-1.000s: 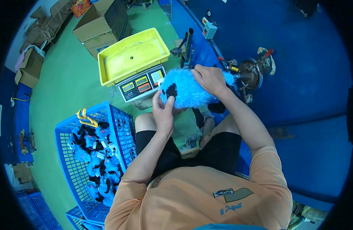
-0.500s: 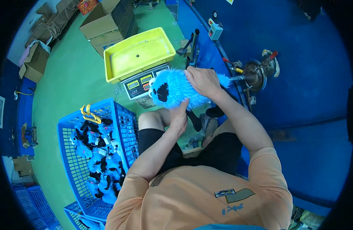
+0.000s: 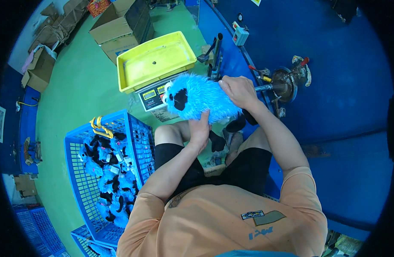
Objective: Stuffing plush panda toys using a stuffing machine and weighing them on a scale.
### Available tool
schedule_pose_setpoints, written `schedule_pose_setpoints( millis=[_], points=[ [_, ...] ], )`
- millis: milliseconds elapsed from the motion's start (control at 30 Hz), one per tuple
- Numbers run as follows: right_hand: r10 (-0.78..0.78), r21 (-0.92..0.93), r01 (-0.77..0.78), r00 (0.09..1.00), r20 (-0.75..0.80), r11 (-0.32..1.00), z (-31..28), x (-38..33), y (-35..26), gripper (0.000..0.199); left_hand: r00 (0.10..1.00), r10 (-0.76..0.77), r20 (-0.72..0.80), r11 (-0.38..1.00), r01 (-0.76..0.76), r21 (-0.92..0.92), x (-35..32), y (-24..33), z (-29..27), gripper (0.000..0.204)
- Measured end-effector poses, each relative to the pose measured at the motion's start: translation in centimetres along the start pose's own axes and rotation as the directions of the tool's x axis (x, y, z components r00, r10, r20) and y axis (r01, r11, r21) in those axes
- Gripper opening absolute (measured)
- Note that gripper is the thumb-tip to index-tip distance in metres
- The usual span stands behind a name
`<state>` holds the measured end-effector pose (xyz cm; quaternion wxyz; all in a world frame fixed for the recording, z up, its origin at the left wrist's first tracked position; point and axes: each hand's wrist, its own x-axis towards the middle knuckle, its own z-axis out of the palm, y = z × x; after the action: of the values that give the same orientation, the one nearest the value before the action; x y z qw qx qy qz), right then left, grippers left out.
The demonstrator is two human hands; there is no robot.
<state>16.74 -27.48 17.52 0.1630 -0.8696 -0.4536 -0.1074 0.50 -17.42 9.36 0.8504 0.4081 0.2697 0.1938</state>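
Observation:
A furry blue plush toy (image 3: 205, 97) with white eyes and a black mouth lies sideways between my hands, plump and with its head to the left. From below, my left hand (image 3: 199, 130) grips the toy's near side, thumb pressed up against the fur. My right hand (image 3: 240, 91) is wrapped over the toy's right end, fingers closed on it. Right beside that hand, a metal nozzle (image 3: 263, 88) sticks out of the blue machine; whether it touches the toy is hidden by the hand. Black feet hang off the toy's near side.
A yellow tray (image 3: 156, 64) rests on a digital scale (image 3: 151, 95) just beyond the toy. To my left stands a blue plastic crate (image 3: 133, 141) with several limp blue plush skins (image 3: 113, 171). An open cardboard box (image 3: 115, 36) stands farther back. The machine's blue panel (image 3: 334, 85) walls off the right.
The toy has shifted slightly left, its head nearer the scale. My right hand has slid right to the toy's end, covering the fur seen by the nozzle earlier. My left hand stays nearly still.

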Motion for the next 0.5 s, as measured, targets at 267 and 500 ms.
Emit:
schedule_pose_setpoints(
  millis=[267, 500],
  points=[
    [0.060, 0.077, -0.058, 0.998, -0.032, 0.995, -0.1, 0.3, -0.8, 0.035, 0.996, 0.090, -0.004, 0.994, -0.091, -0.056, 0.0, 0.8, 0.9, 0.032],
    [-0.004, 0.026, 0.004, 1.000, -0.016, 1.000, 0.2, 0.5, -0.7, 0.032, 0.994, -0.111, 0.021, 0.994, 0.111, 0.021, -0.1, -0.8, -1.3, 0.034]
  ],
)
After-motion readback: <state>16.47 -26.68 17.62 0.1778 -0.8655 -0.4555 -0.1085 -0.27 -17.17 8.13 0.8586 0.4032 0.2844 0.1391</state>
